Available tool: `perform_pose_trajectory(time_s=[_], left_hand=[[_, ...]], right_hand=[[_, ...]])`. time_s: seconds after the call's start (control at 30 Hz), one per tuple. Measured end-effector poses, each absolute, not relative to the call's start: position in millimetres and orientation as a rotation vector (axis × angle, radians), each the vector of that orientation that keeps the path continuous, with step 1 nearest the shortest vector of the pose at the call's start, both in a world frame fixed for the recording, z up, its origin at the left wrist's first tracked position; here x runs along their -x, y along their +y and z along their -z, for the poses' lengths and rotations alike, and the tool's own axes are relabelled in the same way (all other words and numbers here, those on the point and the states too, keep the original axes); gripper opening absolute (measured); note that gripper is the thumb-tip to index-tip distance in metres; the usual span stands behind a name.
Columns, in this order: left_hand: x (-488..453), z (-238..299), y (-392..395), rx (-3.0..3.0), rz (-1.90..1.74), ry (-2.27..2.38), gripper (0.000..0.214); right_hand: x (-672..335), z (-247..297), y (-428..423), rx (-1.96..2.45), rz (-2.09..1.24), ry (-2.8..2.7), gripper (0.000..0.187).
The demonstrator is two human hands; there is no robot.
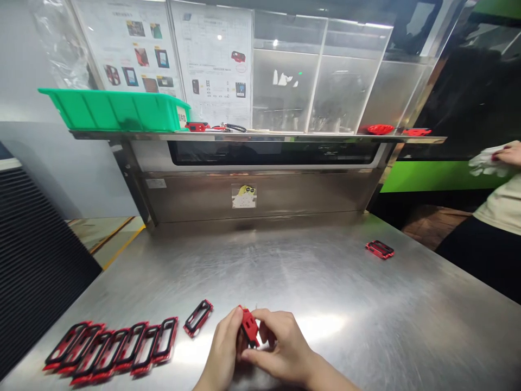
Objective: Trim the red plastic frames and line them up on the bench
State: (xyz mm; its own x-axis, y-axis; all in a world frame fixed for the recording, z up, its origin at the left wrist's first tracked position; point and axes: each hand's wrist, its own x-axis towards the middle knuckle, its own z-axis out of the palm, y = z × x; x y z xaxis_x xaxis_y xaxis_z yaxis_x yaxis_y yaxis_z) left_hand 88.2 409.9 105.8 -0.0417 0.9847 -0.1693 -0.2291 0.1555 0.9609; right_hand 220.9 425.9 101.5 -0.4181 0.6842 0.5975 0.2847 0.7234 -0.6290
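Near the front middle of the metal table, a red plastic frame with black trim (pixel 249 327) is held upright on edge between my two hands. My left hand (pixel 223 342) is closed along its left side, the thumb near its top. From the right, my right hand (pixel 285 342) pinches it with thumb and fingers, which partly hide it. A similar loose red-and-black frame (pixel 198 317) lies just left of my left hand. Further left, several more such frames (pixel 114 353) lie overlapping in a row.
A stacked-looking red-and-black piece (pixel 380 249) lies at the table's (pixel 260 266) far right. Above the back edge, a shelf (pixel 285 138) carries a green bin (pixel 118 111), small red parts and clear acrylic compartments (pixel 321 76). A person's hand (pixel 510 153) with white gloves shows at right.
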Motion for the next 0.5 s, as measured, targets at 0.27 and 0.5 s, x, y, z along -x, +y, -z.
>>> perform_pose_trajectory(time_s=[0.27,0.5], left_hand=[[-86,-104,414,-0.780,-1.148,1.073,0.058],[-90,-112,410,-0.520,-1.219,1.070,0.055]], right_hand=[[-220,-99,426,0.748,-0.265,-2.181,0.039],[-221,-100,422,0.627,-0.246,-2.158,0.035]])
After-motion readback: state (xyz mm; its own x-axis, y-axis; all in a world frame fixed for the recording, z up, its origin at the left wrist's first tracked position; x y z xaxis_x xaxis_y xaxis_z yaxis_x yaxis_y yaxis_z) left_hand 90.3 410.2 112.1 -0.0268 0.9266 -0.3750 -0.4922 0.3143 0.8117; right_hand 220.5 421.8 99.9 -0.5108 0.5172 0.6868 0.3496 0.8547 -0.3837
